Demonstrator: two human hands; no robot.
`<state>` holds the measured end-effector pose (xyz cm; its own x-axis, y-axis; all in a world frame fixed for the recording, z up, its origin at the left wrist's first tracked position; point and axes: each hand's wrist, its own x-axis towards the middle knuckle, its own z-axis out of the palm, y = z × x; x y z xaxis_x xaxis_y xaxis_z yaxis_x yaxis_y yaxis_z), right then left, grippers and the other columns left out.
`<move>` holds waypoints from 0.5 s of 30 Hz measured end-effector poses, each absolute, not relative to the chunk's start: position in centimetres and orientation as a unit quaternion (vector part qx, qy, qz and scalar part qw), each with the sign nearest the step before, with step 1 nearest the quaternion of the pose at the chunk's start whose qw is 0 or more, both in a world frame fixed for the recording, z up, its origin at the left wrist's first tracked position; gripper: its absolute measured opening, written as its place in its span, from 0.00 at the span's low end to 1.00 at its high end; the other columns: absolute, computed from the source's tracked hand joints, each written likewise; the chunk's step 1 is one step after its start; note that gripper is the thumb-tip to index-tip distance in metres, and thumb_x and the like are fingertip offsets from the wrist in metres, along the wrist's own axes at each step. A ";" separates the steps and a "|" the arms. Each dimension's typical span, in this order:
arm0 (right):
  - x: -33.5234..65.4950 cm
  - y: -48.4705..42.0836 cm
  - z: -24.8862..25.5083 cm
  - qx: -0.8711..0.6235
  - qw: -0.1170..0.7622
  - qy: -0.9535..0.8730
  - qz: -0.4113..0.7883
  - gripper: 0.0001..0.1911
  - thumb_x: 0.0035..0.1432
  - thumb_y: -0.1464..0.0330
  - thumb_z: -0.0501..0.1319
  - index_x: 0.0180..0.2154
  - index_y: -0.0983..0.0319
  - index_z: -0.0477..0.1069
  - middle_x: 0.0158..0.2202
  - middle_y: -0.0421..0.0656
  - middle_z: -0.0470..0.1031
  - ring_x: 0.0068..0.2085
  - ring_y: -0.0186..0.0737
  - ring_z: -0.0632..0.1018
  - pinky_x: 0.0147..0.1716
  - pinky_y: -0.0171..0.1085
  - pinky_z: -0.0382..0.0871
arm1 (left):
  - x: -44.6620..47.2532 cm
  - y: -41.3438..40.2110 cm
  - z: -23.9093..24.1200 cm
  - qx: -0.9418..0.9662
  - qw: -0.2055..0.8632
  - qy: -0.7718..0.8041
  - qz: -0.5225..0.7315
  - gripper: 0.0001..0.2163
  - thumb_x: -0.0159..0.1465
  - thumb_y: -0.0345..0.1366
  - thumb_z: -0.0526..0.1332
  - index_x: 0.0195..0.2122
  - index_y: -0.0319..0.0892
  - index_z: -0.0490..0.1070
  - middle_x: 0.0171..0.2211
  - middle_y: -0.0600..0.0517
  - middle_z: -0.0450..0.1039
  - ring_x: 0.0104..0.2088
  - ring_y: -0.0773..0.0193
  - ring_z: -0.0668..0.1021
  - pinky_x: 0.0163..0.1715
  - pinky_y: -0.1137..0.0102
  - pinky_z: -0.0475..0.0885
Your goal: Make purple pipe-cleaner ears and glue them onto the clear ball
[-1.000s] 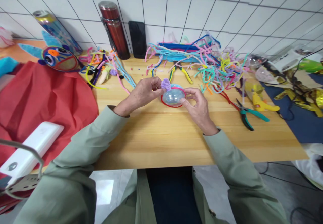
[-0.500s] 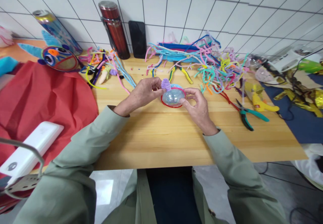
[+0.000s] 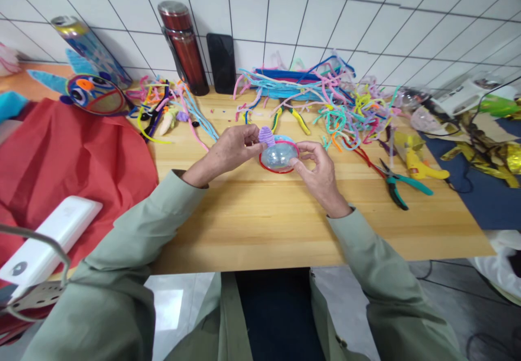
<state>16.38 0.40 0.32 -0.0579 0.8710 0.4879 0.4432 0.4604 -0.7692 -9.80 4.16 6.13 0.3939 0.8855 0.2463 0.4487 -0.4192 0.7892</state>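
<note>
Unchanged from 0.5 s earlier, the left hand (image 3: 230, 148) pinches the purple piece (image 3: 266, 135) at 11 o'clock on the clear dome (image 3: 279, 158), the half-curled right hand (image 3: 319, 171) gripping 3 o'clock.

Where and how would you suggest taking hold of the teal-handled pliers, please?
Probably by both handles, coming from the near right with the right hand once free of the red-rimmed dome. The pliers lie with handles spread toward that side, while the pointed nose faces away, near red strands; the yellow glue gun lies just beyond.
</note>
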 end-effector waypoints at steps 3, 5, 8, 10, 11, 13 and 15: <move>16.4 0.3 0.4 -0.473 0.497 -0.694 0.215 0.16 0.63 0.58 0.71 0.50 0.54 0.75 0.51 0.46 0.83 0.51 0.50 0.82 0.49 0.52 0.80 | -9.7 4.1 6.1 0.769 0.325 0.433 0.340 0.08 0.68 0.40 0.66 0.34 0.40 0.76 0.30 0.54 0.78 0.30 0.67 0.75 0.33 0.71 0.70; 16.4 0.3 0.4 -0.472 0.496 -0.695 0.218 0.16 0.63 0.58 0.71 0.50 0.54 0.75 0.51 0.46 0.83 0.51 0.50 0.82 0.49 0.52 0.80 | -9.7 4.2 6.1 0.768 0.327 0.433 0.340 0.08 0.67 0.39 0.65 0.35 0.40 0.76 0.31 0.54 0.79 0.31 0.67 0.75 0.34 0.71 0.70; 16.4 0.3 0.2 -0.471 0.501 -0.693 0.218 0.16 0.63 0.59 0.71 0.50 0.54 0.75 0.51 0.46 0.83 0.51 0.50 0.82 0.49 0.53 0.80 | -9.6 4.2 6.0 0.768 0.329 0.433 0.339 0.08 0.67 0.39 0.65 0.35 0.40 0.76 0.31 0.54 0.79 0.31 0.67 0.75 0.34 0.71 0.70; 16.4 0.3 0.2 -0.470 0.503 -0.693 0.216 0.16 0.63 0.59 0.71 0.50 0.54 0.75 0.51 0.46 0.83 0.51 0.51 0.82 0.49 0.53 0.80 | -9.6 4.3 6.0 0.767 0.329 0.435 0.338 0.08 0.67 0.40 0.65 0.35 0.40 0.76 0.31 0.54 0.78 0.31 0.67 0.75 0.33 0.72 0.70; 16.3 0.3 0.2 -0.470 0.502 -0.693 0.215 0.16 0.63 0.59 0.71 0.50 0.54 0.75 0.51 0.46 0.83 0.51 0.51 0.82 0.49 0.53 0.80 | -9.6 4.3 5.9 0.766 0.329 0.436 0.339 0.09 0.67 0.40 0.65 0.35 0.40 0.76 0.30 0.54 0.78 0.31 0.67 0.75 0.33 0.72 0.70; 16.3 0.3 0.2 -0.471 0.499 -0.694 0.215 0.16 0.63 0.58 0.71 0.50 0.54 0.75 0.52 0.46 0.83 0.51 0.50 0.83 0.50 0.53 0.80 | -9.7 4.3 5.9 0.766 0.327 0.437 0.338 0.09 0.67 0.41 0.66 0.34 0.40 0.76 0.30 0.54 0.78 0.31 0.67 0.75 0.33 0.72 0.70; 16.3 0.4 0.3 -0.472 0.498 -0.695 0.216 0.16 0.63 0.58 0.71 0.50 0.54 0.75 0.51 0.46 0.83 0.50 0.50 0.83 0.50 0.53 0.80 | -9.7 4.3 6.0 0.766 0.327 0.438 0.338 0.09 0.67 0.40 0.65 0.34 0.40 0.75 0.31 0.54 0.78 0.31 0.67 0.75 0.34 0.72 0.70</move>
<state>16.30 0.36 0.32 -0.0592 0.8710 0.4877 0.4411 0.4611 -0.7700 -9.69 4.31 5.95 0.3873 0.8923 0.2320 0.4506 -0.4027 0.7967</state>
